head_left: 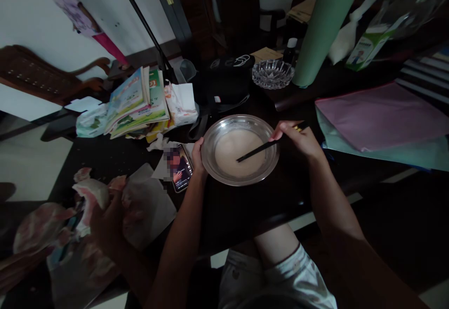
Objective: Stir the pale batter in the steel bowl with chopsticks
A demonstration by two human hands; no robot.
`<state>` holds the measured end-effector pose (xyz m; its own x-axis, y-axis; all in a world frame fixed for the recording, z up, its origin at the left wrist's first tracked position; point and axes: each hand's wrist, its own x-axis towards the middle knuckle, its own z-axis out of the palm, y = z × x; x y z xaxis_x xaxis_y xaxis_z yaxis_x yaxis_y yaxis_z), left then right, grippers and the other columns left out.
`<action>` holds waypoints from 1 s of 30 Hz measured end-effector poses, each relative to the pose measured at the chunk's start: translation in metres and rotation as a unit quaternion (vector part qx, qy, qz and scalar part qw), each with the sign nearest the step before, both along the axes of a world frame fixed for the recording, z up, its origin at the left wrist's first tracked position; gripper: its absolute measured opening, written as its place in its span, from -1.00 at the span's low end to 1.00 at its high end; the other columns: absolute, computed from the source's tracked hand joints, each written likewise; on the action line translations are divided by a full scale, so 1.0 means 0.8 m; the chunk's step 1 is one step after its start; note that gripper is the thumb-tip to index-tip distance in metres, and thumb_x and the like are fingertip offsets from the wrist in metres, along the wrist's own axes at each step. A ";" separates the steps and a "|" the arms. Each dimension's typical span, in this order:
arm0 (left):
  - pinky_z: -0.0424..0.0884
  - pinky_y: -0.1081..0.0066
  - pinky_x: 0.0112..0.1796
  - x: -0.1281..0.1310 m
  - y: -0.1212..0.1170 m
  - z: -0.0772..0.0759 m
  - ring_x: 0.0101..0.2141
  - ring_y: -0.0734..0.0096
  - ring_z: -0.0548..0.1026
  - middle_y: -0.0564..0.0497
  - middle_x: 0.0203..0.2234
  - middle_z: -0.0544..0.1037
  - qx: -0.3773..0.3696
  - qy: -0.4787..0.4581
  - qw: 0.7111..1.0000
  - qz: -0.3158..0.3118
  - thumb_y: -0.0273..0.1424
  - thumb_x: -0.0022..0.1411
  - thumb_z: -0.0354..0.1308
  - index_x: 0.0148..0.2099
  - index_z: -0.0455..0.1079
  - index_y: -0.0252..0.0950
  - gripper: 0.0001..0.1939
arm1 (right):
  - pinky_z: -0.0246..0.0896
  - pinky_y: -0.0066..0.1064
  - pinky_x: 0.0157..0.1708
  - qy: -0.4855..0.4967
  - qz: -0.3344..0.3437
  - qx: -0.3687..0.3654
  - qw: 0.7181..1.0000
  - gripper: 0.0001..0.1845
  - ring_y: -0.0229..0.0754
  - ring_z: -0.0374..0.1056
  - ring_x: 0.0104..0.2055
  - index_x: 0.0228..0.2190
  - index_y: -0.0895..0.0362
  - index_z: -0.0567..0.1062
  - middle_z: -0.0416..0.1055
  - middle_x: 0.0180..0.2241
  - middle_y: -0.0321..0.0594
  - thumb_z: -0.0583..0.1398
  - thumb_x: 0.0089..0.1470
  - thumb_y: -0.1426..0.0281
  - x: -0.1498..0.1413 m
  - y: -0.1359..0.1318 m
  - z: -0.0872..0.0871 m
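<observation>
A round, shallow metal bowl (269,165) rests on the dark table in front of me, with a pale, milky mixture (231,146) in it. My left hand (198,159) is closed on the bowl's left rim, thumb on top. In my right hand (300,139) are black chopsticks (257,150) with gold-coloured ends. They slant down to the left, and their tips are in the mixture. Whether both sticks lie tightly together is hard to make out. Close to my left wrist lies a phone (183,171) with its screen lit.
At the left, another person's hands (107,220) handle raw meat (91,194) over paper. Books (135,103), a tissue pack (180,103) and a black bag (224,84) stand behind. A glass ashtray (272,74), green flask (321,33) and pink folder (382,115) are right. Someone stands far left.
</observation>
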<state>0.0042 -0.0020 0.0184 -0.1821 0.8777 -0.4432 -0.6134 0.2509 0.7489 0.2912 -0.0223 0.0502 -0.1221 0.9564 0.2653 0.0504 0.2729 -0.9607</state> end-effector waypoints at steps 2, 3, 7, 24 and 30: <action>0.55 0.29 -0.15 -0.001 0.000 -0.002 -0.20 0.11 0.65 0.03 -0.54 0.63 0.009 -0.005 1.000 -0.008 -0.25 0.08 0.26 -0.41 0.50 -0.26 -0.82 | 0.38 -0.23 -0.12 -0.010 0.016 0.004 1.000 -0.56 -0.11 0.54 -0.28 -0.53 0.03 0.62 0.62 -0.43 -0.22 0.25 0.11 -0.03 -0.003 0.000 0.002; 0.55 0.30 -0.15 -0.001 -0.001 -0.003 -0.21 0.12 0.65 0.03 -0.54 0.63 0.011 -0.007 1.000 -0.010 -0.25 0.08 0.26 -0.40 0.51 -0.26 -0.82 | 0.38 -0.23 -0.11 -0.010 0.002 0.008 1.000 -0.57 -0.10 0.55 -0.28 -0.53 0.03 0.62 0.62 -0.43 -0.22 0.26 0.10 -0.03 -0.003 0.000 0.002; 0.55 0.32 -0.17 -0.003 0.000 -0.006 -0.25 0.17 0.65 0.06 -0.58 0.60 0.000 -0.006 1.000 -0.002 -0.27 0.11 0.22 -0.40 0.51 -0.26 -0.83 | 0.38 -0.22 -0.14 0.015 -0.081 0.017 0.996 -0.53 -0.13 0.52 -0.38 -0.61 0.02 0.57 0.58 -0.52 -0.25 0.22 0.16 0.00 0.004 0.002 -0.002; 0.55 0.31 -0.17 -0.001 -0.001 -0.004 -0.28 0.18 0.65 0.06 -0.57 0.61 0.011 -0.004 1.000 -0.002 -0.27 0.12 0.23 -0.44 0.50 -0.25 -0.82 | 0.38 -0.26 -0.13 -0.003 0.022 0.015 1.000 -0.58 -0.13 0.54 -0.28 -0.51 0.04 0.63 0.61 -0.43 -0.21 0.26 0.12 -0.01 -0.002 0.001 -0.001; 0.54 0.36 -0.22 -0.003 0.001 -0.007 -0.44 0.29 0.61 0.09 -0.60 0.59 0.010 -0.003 1.000 -0.001 -0.27 0.13 0.25 -0.44 0.50 -0.27 -0.81 | 0.37 -0.25 -0.17 0.023 -0.073 0.015 0.997 -0.50 -0.16 0.50 -0.40 -0.62 0.03 0.56 0.56 -0.54 -0.25 0.18 0.20 0.01 0.002 0.002 -0.002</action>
<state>0.0018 -0.0012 0.0126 -0.1766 0.8866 -0.4274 -0.6178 0.2382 0.7494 0.2930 -0.0208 0.0489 0.0310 0.9546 0.2963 0.0474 0.2947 -0.9544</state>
